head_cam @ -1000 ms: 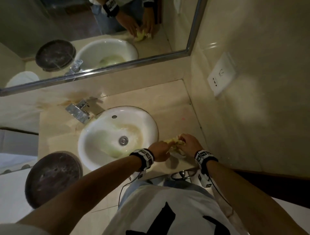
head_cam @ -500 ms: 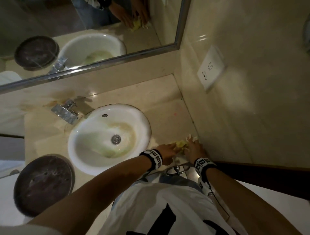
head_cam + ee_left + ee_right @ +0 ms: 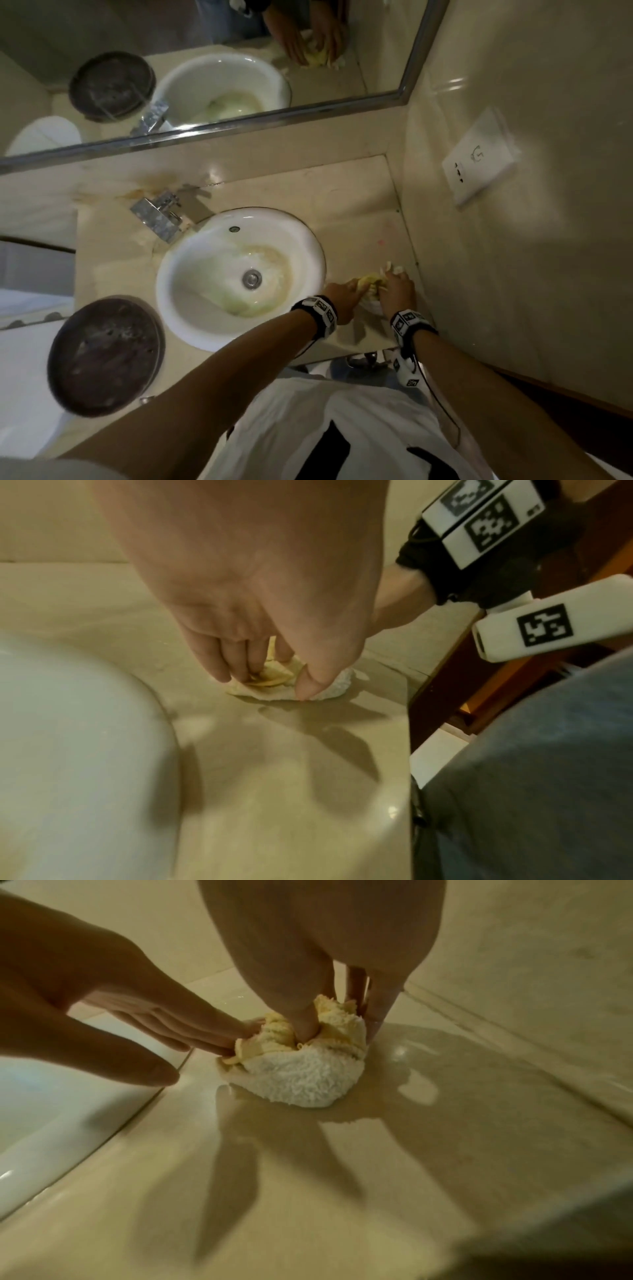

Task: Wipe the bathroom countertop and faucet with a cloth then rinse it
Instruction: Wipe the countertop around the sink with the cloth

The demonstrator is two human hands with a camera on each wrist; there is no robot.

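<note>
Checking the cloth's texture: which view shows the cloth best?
The right wrist view: the cloth lies close, mostly uncovered, its fluffy pile plain. The left wrist view shows it half hidden under the left hand; the head view, a small scrap.

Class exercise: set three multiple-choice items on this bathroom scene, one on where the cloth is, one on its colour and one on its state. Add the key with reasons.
1. Where is the cloth?
A. On the countertop, right of the basin
B. Inside the basin
C. On the floor

2. What colour is the cloth?
A. Blue
B. Yellow and white
C. Black

3. What state is the cloth in?
A. Spread flat
B. Hanging from a hook
C. Bunched up under the hands

Key:
1 A: the head view shows it on the stone beside the basin's rim, near the side wall.
2 B: the right wrist view shows yellow folds above white pile.
3 C: the right hand grips the crumpled bundle, and the left hand presses its side with straight fingers.
</note>
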